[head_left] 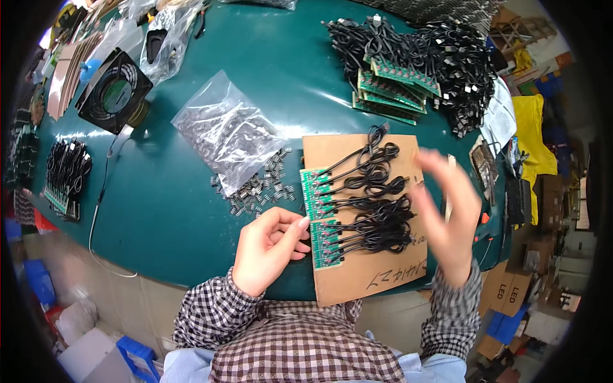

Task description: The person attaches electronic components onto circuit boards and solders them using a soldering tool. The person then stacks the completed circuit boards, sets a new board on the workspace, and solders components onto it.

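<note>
Clock directions run from the 2 green rectangular circuit boards (319, 198). At 9 o'clock, a bundle of cabled boards (66, 169) stands apart. At 10, small black components (262, 191) lie loose beside a clear plastic bag (220, 137), apparently unused. Left hand (268, 247), 8 o'clock: grip narrow; contents cannot be told. Centre: the boards lie on brown cardboard (345, 286), black coiled cables (386, 220) attached; cabling seems done. At 1, more cabled boards (393, 89) are piled. Right hand (450, 214), 3 o'clock: blurred, grip wide.
</note>
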